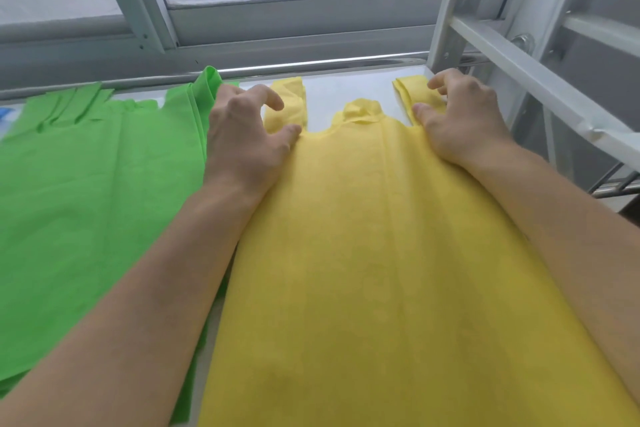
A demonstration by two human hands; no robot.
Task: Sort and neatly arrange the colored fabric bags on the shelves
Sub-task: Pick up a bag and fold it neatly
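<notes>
A yellow fabric bag (pixel 381 236) lies flat on the white shelf (pixel 346 87), its two handles pointing away from me. My left hand (pixel 242 128) sits at the bag's left handle, fingers curled over it and thumb on the fabric at its base. My right hand (pixel 460 118) sits at the right handle in the same way, with curled fingers near the handle's tip and the thumb at its base. To the left, a stack of green fabric bags (pixel 90 191) lies flat, its right edge under my left wrist.
A metal rail (pixel 311 64) and a grey window frame (pixel 277 17) run along the shelf's far edge. A white shelf post and slanted bar (pixel 519 55) stand close on the right. A bit of blue (pixel 5 113) shows at the far left.
</notes>
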